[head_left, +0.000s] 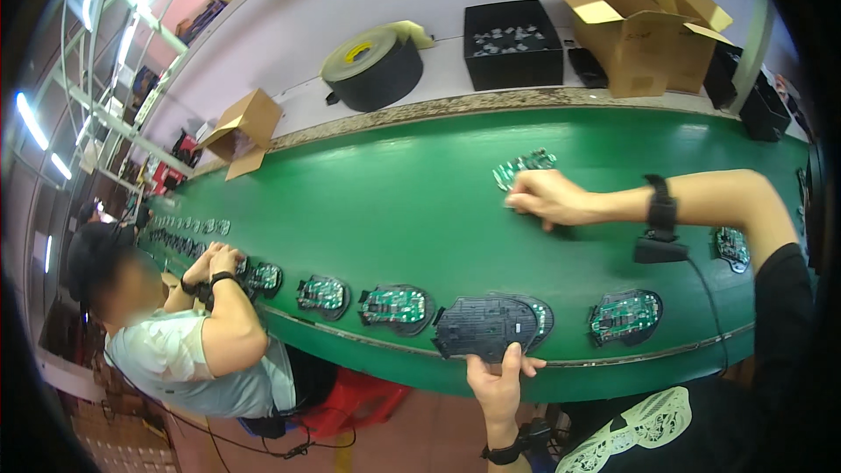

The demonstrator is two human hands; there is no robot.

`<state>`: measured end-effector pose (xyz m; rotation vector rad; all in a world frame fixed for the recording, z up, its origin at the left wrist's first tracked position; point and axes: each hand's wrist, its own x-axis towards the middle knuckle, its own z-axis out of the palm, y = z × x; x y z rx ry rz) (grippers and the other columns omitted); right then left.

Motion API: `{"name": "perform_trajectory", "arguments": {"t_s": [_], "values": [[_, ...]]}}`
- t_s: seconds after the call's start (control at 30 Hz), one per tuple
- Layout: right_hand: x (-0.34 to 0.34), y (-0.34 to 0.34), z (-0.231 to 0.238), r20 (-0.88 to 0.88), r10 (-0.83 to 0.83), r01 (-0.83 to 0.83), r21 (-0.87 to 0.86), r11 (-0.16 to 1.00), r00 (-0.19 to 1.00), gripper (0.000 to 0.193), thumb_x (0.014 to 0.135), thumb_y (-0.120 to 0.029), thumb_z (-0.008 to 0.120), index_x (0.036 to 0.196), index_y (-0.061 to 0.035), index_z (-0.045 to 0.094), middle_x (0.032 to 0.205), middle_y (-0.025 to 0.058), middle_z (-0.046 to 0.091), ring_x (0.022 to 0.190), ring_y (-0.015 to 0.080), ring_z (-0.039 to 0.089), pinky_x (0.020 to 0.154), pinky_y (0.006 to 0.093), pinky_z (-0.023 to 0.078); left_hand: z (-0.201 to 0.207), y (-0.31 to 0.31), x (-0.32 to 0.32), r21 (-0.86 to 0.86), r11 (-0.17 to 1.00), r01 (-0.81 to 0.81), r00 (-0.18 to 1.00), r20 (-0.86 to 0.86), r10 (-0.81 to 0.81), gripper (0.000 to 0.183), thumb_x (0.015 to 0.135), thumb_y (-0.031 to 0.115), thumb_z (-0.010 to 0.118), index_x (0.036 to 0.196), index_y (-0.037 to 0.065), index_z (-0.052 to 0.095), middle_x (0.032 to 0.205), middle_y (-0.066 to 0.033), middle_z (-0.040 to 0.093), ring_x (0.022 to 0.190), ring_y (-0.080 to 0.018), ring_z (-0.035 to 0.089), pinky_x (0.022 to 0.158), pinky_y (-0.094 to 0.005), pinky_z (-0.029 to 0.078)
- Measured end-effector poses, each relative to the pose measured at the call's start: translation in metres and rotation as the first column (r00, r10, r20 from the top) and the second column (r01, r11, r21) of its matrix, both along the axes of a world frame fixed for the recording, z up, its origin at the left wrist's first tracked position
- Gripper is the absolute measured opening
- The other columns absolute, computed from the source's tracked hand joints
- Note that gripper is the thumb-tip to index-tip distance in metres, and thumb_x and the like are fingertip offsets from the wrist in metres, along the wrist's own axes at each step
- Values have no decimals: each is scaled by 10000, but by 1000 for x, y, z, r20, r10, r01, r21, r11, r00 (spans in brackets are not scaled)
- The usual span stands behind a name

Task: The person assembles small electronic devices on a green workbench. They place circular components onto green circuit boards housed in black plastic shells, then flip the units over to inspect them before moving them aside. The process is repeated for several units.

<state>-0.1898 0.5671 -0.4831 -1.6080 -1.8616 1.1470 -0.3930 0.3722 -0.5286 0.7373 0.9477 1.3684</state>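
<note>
My left hand point(498, 390) grips the near edge of a black plastic shell point(484, 324), its thumb on top. The shell is tilted over the table's near edge; a green circuit board peeks out beyond its right side. Farther out over the table, my right hand point(547, 197) has its fingers curled, right at the near side of some green circuit boards point(526, 168). Whether it pinches anything is hidden. A black shell with a green board point(624, 315) lies right of my left hand, and another, a fitted shell point(396, 307), lies left of it.
The long green table point(394, 201) carries a row of boarded shells toward a seated co-worker point(193, 333) at left. A shelf along the back holds a tape roll point(372, 68), a black bin point(513, 61) of small parts and an open carton point(646, 44). A cable hangs from my right wrist.
</note>
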Motion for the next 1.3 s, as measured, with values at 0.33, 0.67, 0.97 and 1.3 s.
{"name": "perform_trajectory", "arguments": {"t_s": [0.33, 0.67, 0.97, 1.3], "values": [[3, 1, 7, 43, 180, -183, 375, 909, 983, 214, 947, -212, 633, 956, 1, 613, 890, 177, 675, 847, 325, 664, 744, 411, 522, 12, 12, -8, -89, 990, 112, 992, -56, -117, 302, 900, -43, 572, 1169, -71, 437, 913, -175, 634, 493, -154, 553, 465, -332, 565], [57, -85, 49, 273, -58, -112, 567, 816, 960, 253, 936, -344, 634, 1043, -134, 727, 1063, 97, 661, 929, 308, 644, 772, 405, 531, 57, 68, 20, -98, 878, 469, 878, -61, -475, 319, 925, 39, 650, 1177, -52, 477, 947, -184, 672, 501, -127, 576, 428, -239, 485], [99, -88, 76, -469, -237, 111, -279, 954, 851, 356, 974, -291, 629, 1140, 24, 631, 894, 73, 684, 676, 105, 634, 474, 225, 508, 88, 132, 38, 145, 801, 581, 312, -949, -55, 457, 886, 159, 718, 1291, 22, 556, 1055, -113, 694, 864, -228, 658, 769, -358, 551], [149, -157, 101, -370, -371, 315, -204, 927, 852, 219, 956, -148, 641, 1044, 51, 623, 837, 57, 681, 648, 86, 625, 462, 217, 499, 33, 248, 88, 307, 638, 707, 83, -931, 355, 658, 819, 128, 681, 1433, 82, 448, 1435, -186, 476, 1328, -358, 445, 1128, -469, 350]]}}
